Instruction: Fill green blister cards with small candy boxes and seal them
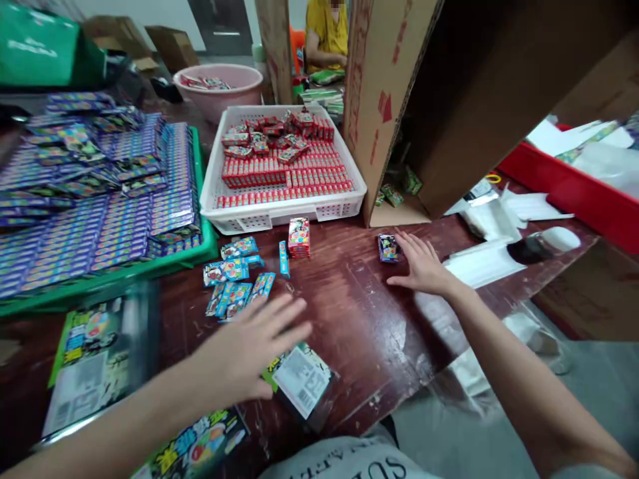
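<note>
My left hand (pixel 254 342), a little blurred, hovers with fingers spread over the near edge of the table, holding nothing. Under and beside it lies a printed plastic pouch (pixel 304 379) with a white label. Just beyond its fingers is a loose group of small blue boxes (pixel 234 293). My right hand (pixel 418 263) is open, its fingertips beside a small dark purple box (pixel 387 248) on the table; whether they touch it I cannot tell. Between the hands, farther back, stands a short stack of red boxes (pixel 299 237).
A white basket (pixel 284 216) of red boxes and a green crate (pixel 202 246) of purple boxes stand behind. A tall cardboard carton (pixel 372 133) rises at centre right. A dark jar (pixel 544 245) lies at right. Farther back are a pink basin (pixel 219 100) and a person in yellow (pixel 327 36).
</note>
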Tool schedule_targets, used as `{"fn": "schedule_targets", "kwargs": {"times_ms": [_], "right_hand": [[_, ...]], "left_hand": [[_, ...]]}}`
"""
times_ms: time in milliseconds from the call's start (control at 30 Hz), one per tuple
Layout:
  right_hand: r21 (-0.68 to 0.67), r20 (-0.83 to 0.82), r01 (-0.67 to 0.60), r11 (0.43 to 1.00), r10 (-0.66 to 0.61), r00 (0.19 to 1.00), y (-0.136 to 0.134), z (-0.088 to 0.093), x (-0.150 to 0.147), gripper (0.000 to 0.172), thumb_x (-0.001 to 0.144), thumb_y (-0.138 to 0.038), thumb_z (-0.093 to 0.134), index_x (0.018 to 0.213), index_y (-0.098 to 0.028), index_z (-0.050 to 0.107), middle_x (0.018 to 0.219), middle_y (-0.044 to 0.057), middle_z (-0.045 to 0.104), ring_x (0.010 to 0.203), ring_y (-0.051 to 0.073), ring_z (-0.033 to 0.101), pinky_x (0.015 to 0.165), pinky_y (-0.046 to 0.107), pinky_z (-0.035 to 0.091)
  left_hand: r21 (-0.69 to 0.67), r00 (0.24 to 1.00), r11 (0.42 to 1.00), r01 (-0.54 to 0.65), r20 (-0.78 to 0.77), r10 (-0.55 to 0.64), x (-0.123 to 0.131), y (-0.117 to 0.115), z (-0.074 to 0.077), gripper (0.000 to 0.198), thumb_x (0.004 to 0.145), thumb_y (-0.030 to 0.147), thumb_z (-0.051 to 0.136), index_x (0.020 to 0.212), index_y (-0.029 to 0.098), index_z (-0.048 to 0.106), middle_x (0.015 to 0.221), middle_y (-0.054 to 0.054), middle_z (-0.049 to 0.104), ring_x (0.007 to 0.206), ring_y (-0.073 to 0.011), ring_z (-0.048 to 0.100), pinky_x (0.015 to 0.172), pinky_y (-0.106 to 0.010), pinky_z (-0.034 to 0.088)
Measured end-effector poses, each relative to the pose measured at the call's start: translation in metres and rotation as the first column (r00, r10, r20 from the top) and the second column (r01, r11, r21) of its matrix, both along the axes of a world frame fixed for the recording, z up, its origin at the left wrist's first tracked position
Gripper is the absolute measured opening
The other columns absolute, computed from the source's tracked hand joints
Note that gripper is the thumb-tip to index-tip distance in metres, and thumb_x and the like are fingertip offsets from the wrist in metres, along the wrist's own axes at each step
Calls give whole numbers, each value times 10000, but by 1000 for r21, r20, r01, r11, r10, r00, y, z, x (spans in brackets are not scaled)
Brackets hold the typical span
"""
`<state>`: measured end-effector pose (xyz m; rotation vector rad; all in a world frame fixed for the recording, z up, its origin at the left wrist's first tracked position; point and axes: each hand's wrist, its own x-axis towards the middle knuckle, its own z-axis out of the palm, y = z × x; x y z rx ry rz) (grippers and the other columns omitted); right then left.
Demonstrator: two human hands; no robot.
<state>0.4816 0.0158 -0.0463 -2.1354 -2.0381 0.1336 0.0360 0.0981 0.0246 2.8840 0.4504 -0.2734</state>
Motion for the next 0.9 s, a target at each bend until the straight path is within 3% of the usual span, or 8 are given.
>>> {"fn": "schedule_targets", "kwargs": {"times_ms": [100, 267, 400, 500, 600, 667, 767, 900], "right_hand": [[-80, -1, -78, 994, 78, 997, 28, 2, 10, 939, 834, -518, 694, 1570, -92, 297, 1589, 261, 376, 1482, 453, 309, 1165, 699, 200], [-93, -61, -241, 966, 236, 970, 39, 2, -26, 849, 764, -588, 740, 1451, -157, 492, 1370, 190, 595, 1316, 430, 503, 1173, 692, 193], [-57, -171, -421, 905, 407, 898, 18, -4, -83, 826, 761, -654, 727, 1406, -184, 516, 1288, 162, 607, 1216, 374, 561, 1171, 642, 271], [-44, -227, -492, 870, 471, 852, 10, -8, -110, 814, 770, -619, 740, 1422, -195, 498, 1295, 147, 603, 1236, 362, 552, 1194, 653, 230], [-52, -233, -520, 853, 496, 836, 14, -9, -119, 801, 788, -577, 738, 1444, -191, 487, 1299, 141, 604, 1249, 361, 550, 1204, 671, 201], [-60, -232, -530, 846, 505, 832, 19, -9, -121, 802, 790, -566, 741, 1452, -190, 488, 1296, 141, 606, 1251, 366, 549, 1202, 675, 212], [-62, -226, -540, 840, 515, 827, 23, -8, -121, 824, 785, -558, 756, 1472, -200, 474, 1293, 140, 607, 1261, 370, 547, 1206, 676, 209], [-54, -232, -474, 879, 451, 862, 17, -8, -111, 1081, 767, -542, 795, 1610, -185, 220, 1384, 182, 569, 1321, 388, 519, 1209, 660, 229]], "left_hand": [[-114, 991, 986, 118, -47, -124, 21, -37, -16, 886, 759, 318, 798, 1541, 364, 382, 1638, -48, 380, 1492, -331, 340, 1242, -559, 99], [-88, 982, 981, -170, -101, 161, 39, -70, -24, 881, 779, 531, 771, 1528, 216, 431, 1428, -144, 579, 1194, -373, 551, 1053, -537, 380], [-97, 969, 965, -245, -62, 240, 40, -80, -22, 947, 742, 682, 753, 1482, 162, 472, 1429, -147, 574, 1156, -352, 559, 1000, -500, 425], [-90, 957, 953, -288, 18, 291, 37, -57, -19, 926, 730, 790, 689, 1415, 189, 526, 1417, -122, 581, 1212, -346, 540, 1035, -491, 409], [8, 887, 892, -451, 118, 447, 39, -8, -21, 760, 850, 635, 686, 1431, 187, 491, 1446, -130, 547, 1288, -344, 499, 1083, -491, 377], [24, 845, 855, -517, 175, 506, 44, 30, -27, 910, 796, 566, 773, 1507, 157, 379, 1541, -172, 438, 1365, -369, 435, 1112, -492, 361], [-7, 856, 874, -485, 197, 477, 54, 76, -35, 1237, 679, 500, 871, 1595, 114, 135, 1598, -234, 325, 1418, -410, 366, 1120, -514, 359], [-33, 850, 880, -474, 242, 467, 55, 81, -27, 1167, 715, 364, 839, 1596, 104, 119, 1449, -214, 473, 1335, -402, 447, 1114, -544, 366]]}}
